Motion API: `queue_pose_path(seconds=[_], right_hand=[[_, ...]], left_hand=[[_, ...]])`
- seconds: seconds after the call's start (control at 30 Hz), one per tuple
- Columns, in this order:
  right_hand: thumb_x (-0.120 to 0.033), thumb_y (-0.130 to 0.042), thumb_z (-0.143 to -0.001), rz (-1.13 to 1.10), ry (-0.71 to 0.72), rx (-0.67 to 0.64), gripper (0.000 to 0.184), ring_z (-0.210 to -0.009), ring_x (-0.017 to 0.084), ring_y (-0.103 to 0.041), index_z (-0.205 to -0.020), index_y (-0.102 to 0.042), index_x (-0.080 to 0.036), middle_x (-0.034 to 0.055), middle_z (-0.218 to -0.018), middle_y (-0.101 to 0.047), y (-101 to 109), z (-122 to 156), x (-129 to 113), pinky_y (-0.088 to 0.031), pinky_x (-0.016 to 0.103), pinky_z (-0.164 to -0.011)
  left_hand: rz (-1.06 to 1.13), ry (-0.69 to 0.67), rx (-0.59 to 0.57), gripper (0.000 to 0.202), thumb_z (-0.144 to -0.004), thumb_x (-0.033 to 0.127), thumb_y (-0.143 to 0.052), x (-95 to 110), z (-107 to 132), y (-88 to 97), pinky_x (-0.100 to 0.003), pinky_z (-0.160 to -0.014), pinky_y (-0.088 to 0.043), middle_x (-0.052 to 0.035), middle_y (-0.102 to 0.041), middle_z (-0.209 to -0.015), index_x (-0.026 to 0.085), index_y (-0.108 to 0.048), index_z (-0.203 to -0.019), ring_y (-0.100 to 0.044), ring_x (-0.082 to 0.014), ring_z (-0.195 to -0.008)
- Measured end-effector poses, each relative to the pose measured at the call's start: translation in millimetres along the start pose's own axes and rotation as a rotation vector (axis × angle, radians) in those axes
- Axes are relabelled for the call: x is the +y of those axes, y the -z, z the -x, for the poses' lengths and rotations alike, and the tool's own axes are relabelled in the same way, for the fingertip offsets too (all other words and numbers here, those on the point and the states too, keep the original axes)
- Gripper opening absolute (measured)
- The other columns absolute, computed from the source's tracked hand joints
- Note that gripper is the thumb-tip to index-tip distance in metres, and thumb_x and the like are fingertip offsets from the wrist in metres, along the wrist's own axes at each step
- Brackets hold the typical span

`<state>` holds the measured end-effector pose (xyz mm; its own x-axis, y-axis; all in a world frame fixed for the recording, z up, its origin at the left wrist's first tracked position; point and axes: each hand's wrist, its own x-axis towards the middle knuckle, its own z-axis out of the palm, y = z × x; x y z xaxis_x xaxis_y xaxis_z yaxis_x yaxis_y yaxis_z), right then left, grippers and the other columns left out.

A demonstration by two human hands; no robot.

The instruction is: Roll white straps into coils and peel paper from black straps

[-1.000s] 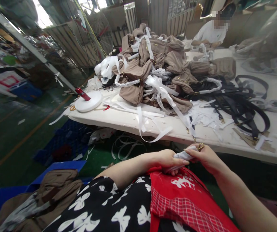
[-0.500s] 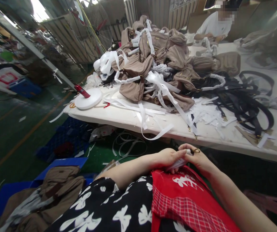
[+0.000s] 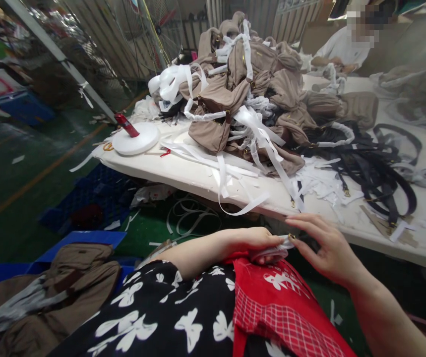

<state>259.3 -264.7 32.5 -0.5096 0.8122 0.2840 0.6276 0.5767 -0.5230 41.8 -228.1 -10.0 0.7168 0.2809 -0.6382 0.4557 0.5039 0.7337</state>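
Observation:
In front of my red apron (image 3: 272,297), my left hand (image 3: 261,243) is closed around a bundled, white-wrapped strap (image 3: 270,254). A small gold-coloured clasp (image 3: 290,237) sticks out at the strap's right end. My right hand (image 3: 319,245) is just to the right of it, fingers and thumb spread apart. Its thumb tip is close to the clasp; whether they touch I cannot tell. Most of the strap is hidden inside my left hand.
The white table (image 3: 183,171) ahead carries a pile of taupe bags (image 3: 213,134), black straps (image 3: 391,183), white strips (image 3: 248,206) and a white tape roll (image 3: 136,139). More bags (image 3: 75,277) lie in a blue crate (image 3: 86,243) at lower left. A co-worker (image 3: 341,52) sits across.
My right hand has let go of the strap's clasp end and moved right, its fingers opening. My left hand keeps its hold. The whole view has shifted slightly.

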Motion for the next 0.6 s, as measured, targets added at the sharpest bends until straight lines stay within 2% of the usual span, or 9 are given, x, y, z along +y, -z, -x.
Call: queue_pose_path(seconds=[0.1, 0.17, 0.3, 0.37, 0.43, 0.5, 0.53, 0.6], right_hand=[[-0.021, -0.051, -0.1, 0.134, 0.147, -0.101, 0.032, -0.118, 0.023, -0.062, -0.132, -0.059, -0.024, 0.0069, -0.127, -0.069, -23.1, -8.9, -20.4, -0.046, 0.044, -0.107], [-0.021, -0.048, -0.101, 0.215, 0.15, -0.114, 0.031, -0.11, 0.023, -0.066, -0.13, -0.06, -0.02, 0.0077, -0.121, -0.072, -38.5, -8.1, -18.9, -0.046, 0.046, -0.106], [-0.021, -0.048, -0.099, 0.354, -0.03, -0.007, 0.02, -0.089, 0.025, -0.069, -0.098, -0.068, -0.019, 0.0077, -0.096, -0.075, -45.4, -0.8, 6.9, -0.054, 0.045, -0.089], [-0.025, -0.05, -0.096, 0.384, -0.144, 0.068, 0.019, -0.093, 0.027, -0.069, -0.097, -0.068, -0.019, 0.0099, -0.099, -0.074, -41.8, -0.8, 13.2, -0.055, 0.046, -0.087], [-0.032, -0.053, -0.096, 0.291, -0.203, 0.047, 0.028, -0.109, 0.03, -0.066, -0.118, -0.064, -0.019, 0.0126, -0.118, -0.07, -41.2, -6.0, 7.7, -0.053, 0.048, -0.095], [-0.04, -0.058, -0.094, 0.087, -0.231, -0.092, 0.05, -0.124, 0.03, -0.059, -0.14, -0.05, -0.02, 0.0134, -0.137, -0.061, -46.2, -15.3, -6.3, -0.049, 0.047, -0.103], [-0.044, -0.06, -0.094, -0.023, -0.259, -0.166, 0.056, -0.126, 0.029, -0.059, -0.143, -0.045, -0.021, 0.0135, -0.141, -0.059, -50.4, -20.3, -14.0, -0.049, 0.045, -0.104], [-0.046, -0.06, -0.094, -0.188, -0.352, -0.26, 0.053, -0.118, 0.028, -0.063, -0.138, -0.046, -0.021, 0.0134, -0.133, -0.063, -60.4, -27.4, -25.5, -0.05, 0.042, -0.1]], left_hand=[[0.006, 0.003, 0.008, 0.051, -0.093, 0.057, -0.054, -3.3, 2.1, 7.8, -0.025, -0.048, -0.044, -0.0004, -0.057, -0.054, 0.015, -0.061, -0.066, -0.053, -0.0119, -0.045], [0.03, -0.006, 0.003, 0.048, -0.094, 0.053, -0.055, -8.5, 6.2, 14.9, -0.024, -0.047, -0.043, -0.0001, -0.057, -0.055, 0.015, -0.061, -0.066, -0.052, -0.0116, -0.045], [0.092, -0.025, -0.012, 0.06, -0.091, 0.069, -0.051, -21.7, 19.5, 33.8, -0.022, -0.044, -0.038, -0.0003, -0.059, -0.057, 0.012, -0.069, -0.08, -0.049, -0.0086, -0.043], [0.134, -0.044, -0.038, 0.064, -0.086, 0.074, -0.054, -25.9, 24.5, 45.5, -0.022, -0.044, -0.037, -0.0004, -0.059, -0.058, 0.012, -0.069, -0.084, -0.05, -0.0086, -0.044], [0.136, -0.055, -0.09, 0.064, -0.085, 0.075, -0.056, -25.8, 26.7, 57.9, -0.022, -0.045, -0.037, 0.0002, -0.059, -0.059, 0.013, -0.068, -0.083, -0.05, -0.0084, -0.045], [0.106, -0.071, -0.164, 0.062, -0.086, 0.074, -0.056, -21.1, 26.3, 68.8, -0.021, -0.046, -0.038, 0.0005, -0.059, -0.058, 0.014, -0.067, -0.083, -0.05, -0.0084, -0.045], [0.091, -0.079, -0.193, 0.06, -0.086, 0.073, -0.056, -17.4, 25.5, 73.0, -0.022, -0.046, -0.039, 0.0003, -0.06, -0.059, 0.014, -0.067, -0.083, -0.051, -0.009, -0.046], [0.073, -0.078, -0.227, 0.056, -0.087, 0.07, -0.057, -9.1, 22.7, 77.5, -0.023, -0.047, -0.039, -0.0003, -0.061, -0.06, 0.015, -0.065, -0.083, -0.052, -0.0104, -0.047]])
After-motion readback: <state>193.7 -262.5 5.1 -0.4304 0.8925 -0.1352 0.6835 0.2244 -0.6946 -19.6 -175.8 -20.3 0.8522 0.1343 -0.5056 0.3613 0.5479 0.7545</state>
